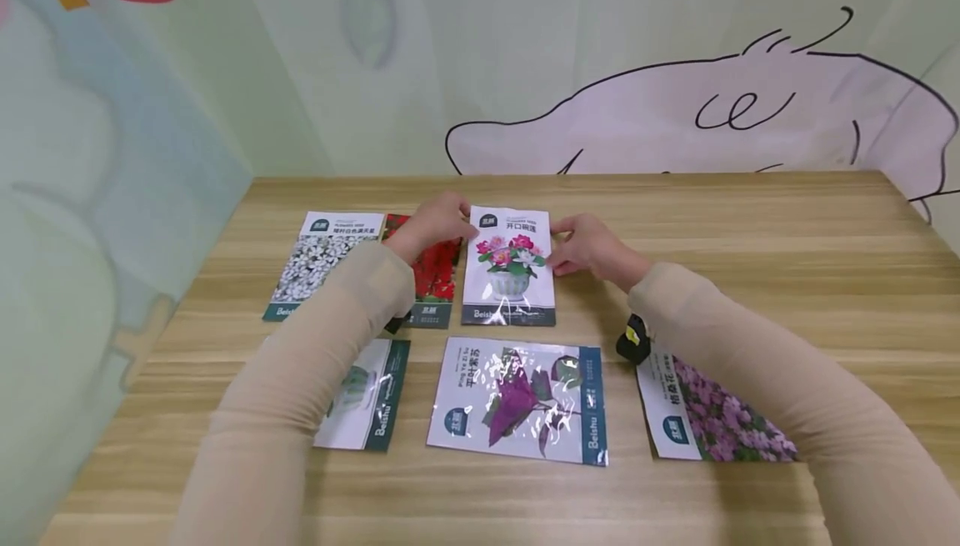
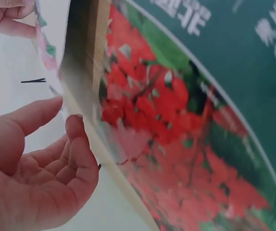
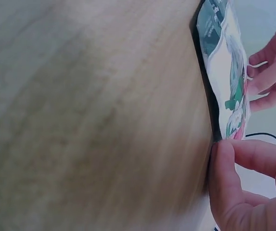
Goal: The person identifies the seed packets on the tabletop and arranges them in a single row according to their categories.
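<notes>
A seed packet (image 1: 508, 267) with pink and white flowers in a pot lies upright in the back row, between both hands. At its left edge, my left hand (image 1: 438, 225) holds it with thumb and forefinger; the left wrist view shows this hand (image 2: 46, 163) with fingers curled. My right hand (image 1: 588, 250) pinches its right edge, and in the right wrist view the thumb and forefinger of that hand (image 3: 248, 178) meet at the packet's rim (image 3: 224, 77). Under the left wrist lies a red-flower packet (image 1: 435, 271), partly hidden.
Left of these is a white-flower packet (image 1: 318, 267). In the front row lie a partly covered packet (image 1: 367, 400), a purple-leaf packet (image 1: 517, 400) turned sideways, and a pink-flower packet (image 1: 720, 413) under the right forearm. A wall borders the wooden table (image 1: 750, 221) behind.
</notes>
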### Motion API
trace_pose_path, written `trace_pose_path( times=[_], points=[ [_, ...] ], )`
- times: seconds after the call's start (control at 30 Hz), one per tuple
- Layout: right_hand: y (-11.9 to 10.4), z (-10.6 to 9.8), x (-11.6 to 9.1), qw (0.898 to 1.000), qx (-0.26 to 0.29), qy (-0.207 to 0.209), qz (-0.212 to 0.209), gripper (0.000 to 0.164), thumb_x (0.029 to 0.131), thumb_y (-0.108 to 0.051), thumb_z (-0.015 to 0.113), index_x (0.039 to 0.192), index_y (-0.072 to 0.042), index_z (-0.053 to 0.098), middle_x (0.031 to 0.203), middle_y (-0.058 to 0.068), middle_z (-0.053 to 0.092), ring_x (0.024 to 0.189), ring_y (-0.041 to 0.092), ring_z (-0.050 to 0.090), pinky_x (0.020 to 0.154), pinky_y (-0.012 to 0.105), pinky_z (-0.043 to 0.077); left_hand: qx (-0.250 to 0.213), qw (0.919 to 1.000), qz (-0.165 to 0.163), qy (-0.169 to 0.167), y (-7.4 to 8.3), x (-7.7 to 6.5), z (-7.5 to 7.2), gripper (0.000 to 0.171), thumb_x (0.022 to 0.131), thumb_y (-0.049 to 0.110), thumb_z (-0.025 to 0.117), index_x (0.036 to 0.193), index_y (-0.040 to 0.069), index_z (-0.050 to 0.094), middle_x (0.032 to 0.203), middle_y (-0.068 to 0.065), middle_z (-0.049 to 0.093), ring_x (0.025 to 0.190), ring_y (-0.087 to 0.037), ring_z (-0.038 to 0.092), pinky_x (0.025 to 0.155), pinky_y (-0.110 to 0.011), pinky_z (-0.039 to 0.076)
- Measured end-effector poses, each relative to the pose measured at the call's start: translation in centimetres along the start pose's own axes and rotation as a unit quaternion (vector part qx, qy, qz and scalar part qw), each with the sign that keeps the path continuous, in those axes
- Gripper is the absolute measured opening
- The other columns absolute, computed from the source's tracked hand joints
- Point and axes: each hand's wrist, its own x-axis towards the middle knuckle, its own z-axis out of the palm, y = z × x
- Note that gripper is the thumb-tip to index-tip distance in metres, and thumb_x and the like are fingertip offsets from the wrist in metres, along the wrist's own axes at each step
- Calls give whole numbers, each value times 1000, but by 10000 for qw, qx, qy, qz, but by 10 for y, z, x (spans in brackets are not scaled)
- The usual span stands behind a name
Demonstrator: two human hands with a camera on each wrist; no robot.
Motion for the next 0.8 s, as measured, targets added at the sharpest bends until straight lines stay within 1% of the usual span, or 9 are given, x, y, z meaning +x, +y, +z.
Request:
trace_pose_path(
  times=[0.07,0.17,0.2,0.23,0.3,0.37,0.5,0.63,0.8],
  points=[
    [1,0,0,10000,38,5,-5,66,79,13,64,138,5,37,101,19,47,57,11,58,62,22,54,-63,9999,92,-45,0,-1,-4,19,87,11,60,76,-1,50,66,-4,44,59,-16,39,58,-28,35],
    [3,-2,-1,10000,50,-43,13,66,80,13,63,139,6,35,101,20,50,58,11,58,63,22,55,-476,9985,135,-226,-3,-5,-11,18,90,10,56,78,-1,49,70,-8,45,62,-20,44,62,-32,41],
    [4,-3,-2,10000,47,-60,31,65,80,13,63,139,5,35,101,20,50,58,11,59,63,23,55,-636,9974,92,-314,-4,-8,-15,15,90,10,55,87,-4,52,78,-11,49,69,-23,49,69,-35,45],
    [4,-3,-2,9999,55,-83,55,65,81,12,62,139,5,35,100,20,51,59,11,59,64,23,55,-742,9966,20,-366,-6,-10,-19,18,91,12,55,98,-4,54,89,-12,52,79,-25,51,77,-37,46],
    [5,-6,-4,9998,101,-132,88,62,83,11,60,139,5,35,99,20,51,62,13,58,65,24,55,-962,9943,-93,-456,-8,-16,-29,32,92,14,53,117,-5,51,107,-17,52,94,-30,52,88,-42,44],
    [4,-9,-7,9997,168,-126,143,60,85,9,59,139,4,35,100,19,50,65,15,58,67,25,55,-1031,9932,-176,-503,-10,-22,-41,42,92,16,53,128,-5,45,118,-18,50,102,-33,52,92,-44,43],
    [0,-15,-13,9996,206,-43,203,56,87,6,58,138,0,36,101,18,50,69,18,58,69,28,55,-935,9942,-167,-497,-19,-39,-68,43,93,18,53,129,-5,45,119,-21,54,103,-33,55,89,-44,46],
    [-5,-15,-21,9993,298,-56,206,51,89,3,58,136,-1,40,101,19,52,70,18,60,69,29,55,-726,9956,-271,-533,-40,-62,-91,46,95,21,52,130,-6,42,120,-23,53,103,-33,55,88,-44,47],
    [-9,-4,-40,9934,1001,-513,218,48,91,3,53,136,-1,40,112,22,51,77,21,62,75,33,55,-488,9958,-533,-567,-76,-92,-117,54,96,27,52,133,-8,36,125,-28,49,107,-35,55,91,-49,45]
  ],
)
